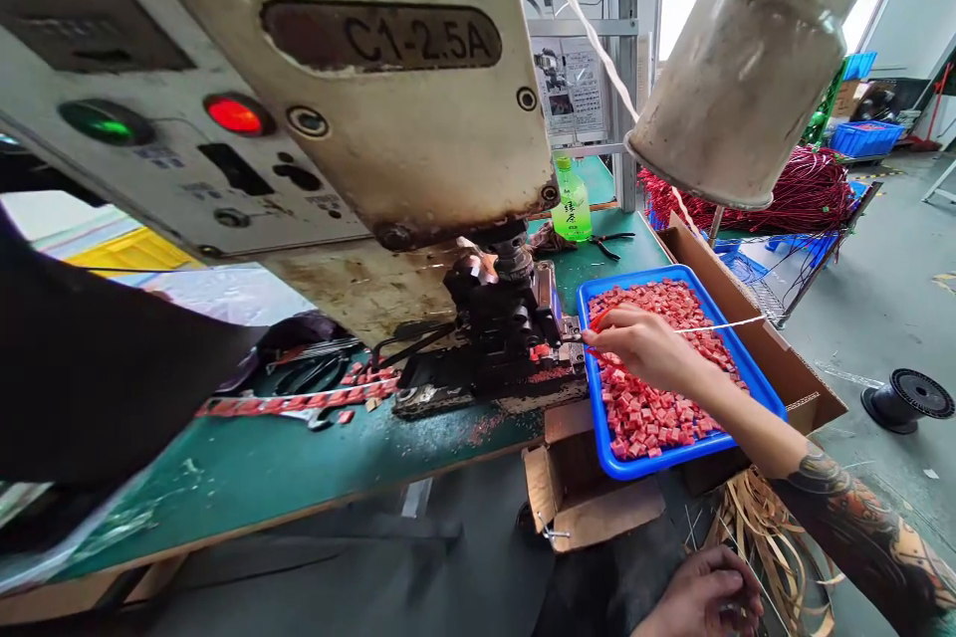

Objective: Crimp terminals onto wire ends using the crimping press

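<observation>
My right hand [642,343] reaches over a blue tray [747,403] from the right. Its fingers are pinched on what look like small pliers [608,317] with red handles. Their metal tip points at the press head [512,314], close beside it. Whether the tip grips a piece is too small to tell. Many small red square blocks [649,418] fill the tray. Low at the bottom edge is my left hand [702,597], fingers curled inward. What lies inside those fingers, if anything, is hidden. A bit of red [539,351] shows at the press base.
The big press body [395,119] overhangs the green bench [246,478]. An open carton [597,508] sits below the tray. Black pliers [612,244] lie by a green bottle [572,204]. A wrench [318,416] and red strip [261,406] rest left. Tan strips [769,537] hang right.
</observation>
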Action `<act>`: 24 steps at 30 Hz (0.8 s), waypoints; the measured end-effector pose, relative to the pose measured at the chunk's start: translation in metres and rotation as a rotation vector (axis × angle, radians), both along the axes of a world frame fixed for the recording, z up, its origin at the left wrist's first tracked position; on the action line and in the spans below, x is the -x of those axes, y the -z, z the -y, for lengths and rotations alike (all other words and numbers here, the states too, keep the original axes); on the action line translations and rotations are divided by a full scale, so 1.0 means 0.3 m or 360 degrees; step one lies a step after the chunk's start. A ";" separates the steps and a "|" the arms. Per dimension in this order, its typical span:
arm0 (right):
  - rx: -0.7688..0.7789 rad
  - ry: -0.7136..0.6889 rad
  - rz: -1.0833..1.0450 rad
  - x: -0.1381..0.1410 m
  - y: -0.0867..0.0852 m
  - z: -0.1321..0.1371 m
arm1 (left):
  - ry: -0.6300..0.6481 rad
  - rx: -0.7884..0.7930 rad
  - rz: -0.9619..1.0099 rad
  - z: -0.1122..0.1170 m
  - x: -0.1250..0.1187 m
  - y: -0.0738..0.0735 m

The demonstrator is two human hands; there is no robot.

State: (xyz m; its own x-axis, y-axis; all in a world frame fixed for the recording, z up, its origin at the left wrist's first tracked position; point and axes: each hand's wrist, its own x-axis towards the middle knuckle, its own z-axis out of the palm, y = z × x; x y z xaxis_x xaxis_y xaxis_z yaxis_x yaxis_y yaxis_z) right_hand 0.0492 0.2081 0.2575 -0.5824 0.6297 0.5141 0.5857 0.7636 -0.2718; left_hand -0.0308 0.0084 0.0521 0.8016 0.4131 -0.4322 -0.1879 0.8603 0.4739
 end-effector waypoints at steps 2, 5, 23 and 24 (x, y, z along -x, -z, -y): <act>0.0071 0.0020 -0.0155 0.014 0.039 -0.004 | 0.0008 -0.0013 -0.0002 0.005 0.002 0.003; 0.0154 0.0079 -0.0322 -0.003 0.075 -0.005 | -0.0117 -0.0002 -0.0005 0.014 0.031 0.006; 0.1497 0.0319 -0.1539 -0.005 0.086 0.416 | 0.0004 -0.0957 -0.0657 -0.109 0.554 -0.370; 0.1590 0.0237 -0.1640 0.025 0.092 0.420 | -0.0210 -0.0984 -0.0722 -0.133 0.606 -0.404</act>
